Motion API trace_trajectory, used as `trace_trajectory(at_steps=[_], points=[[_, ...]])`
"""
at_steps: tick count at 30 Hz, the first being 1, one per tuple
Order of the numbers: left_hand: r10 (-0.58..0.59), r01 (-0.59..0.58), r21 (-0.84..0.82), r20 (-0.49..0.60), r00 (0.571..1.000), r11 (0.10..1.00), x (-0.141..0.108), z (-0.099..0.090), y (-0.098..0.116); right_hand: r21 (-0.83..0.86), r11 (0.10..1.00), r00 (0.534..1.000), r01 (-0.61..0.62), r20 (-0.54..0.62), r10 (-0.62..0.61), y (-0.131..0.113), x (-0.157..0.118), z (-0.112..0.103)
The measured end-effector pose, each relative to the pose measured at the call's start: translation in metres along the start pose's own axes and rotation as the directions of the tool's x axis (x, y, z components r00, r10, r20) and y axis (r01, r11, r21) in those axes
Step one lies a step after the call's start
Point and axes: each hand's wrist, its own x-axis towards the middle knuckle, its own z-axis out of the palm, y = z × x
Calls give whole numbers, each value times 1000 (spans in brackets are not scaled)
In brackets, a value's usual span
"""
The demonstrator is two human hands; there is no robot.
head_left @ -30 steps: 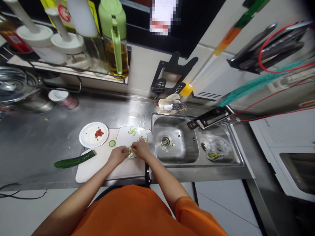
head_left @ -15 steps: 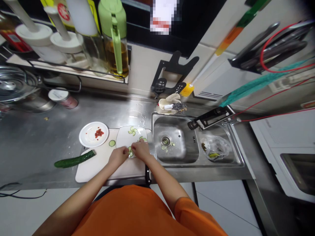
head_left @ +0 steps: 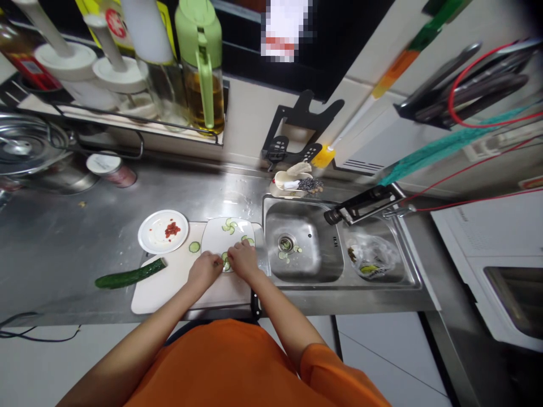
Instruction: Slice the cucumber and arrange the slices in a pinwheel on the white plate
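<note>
A white squarish plate [head_left: 214,233] rests on the right part of a pale cutting board [head_left: 167,291] and carries thin cucumber slices [head_left: 229,226] in curved groups. At the plate's near edge, my left hand [head_left: 206,271] has its fingertips pinched at a small group of slices [head_left: 226,261]. From the other side, my right hand [head_left: 243,261] reaches over the plate, its thumb and index finger closed at the same group. Its other fingers partly cover slices at the plate's right. One round slice [head_left: 194,247] lies on the board, left of the plate.
A cut cucumber [head_left: 129,277] overlaps the board's left edge. Behind it, a round plate [head_left: 148,233] holds small red pieces. A knife handle [head_left: 255,305] juts from the board's near right. The double sink [head_left: 326,265] is to the right, with slices and a plastic bag [head_left: 375,257] inside.
The view has shifted slightly. Both hands stay over the same group of slices, with only slight finger movement.
</note>
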Motion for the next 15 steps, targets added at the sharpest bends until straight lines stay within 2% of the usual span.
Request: trace_trajectory(at_steps=[11,15], points=[[72,-71,-51,16,997,996,-3,0,-4,-2,1000,1000,-1,-1,1,-1,-3,4],[150,-153,-105,-37,988,983,-8,-8,-11,24,1000,1000,-12,-7,13,-1,-9,1]])
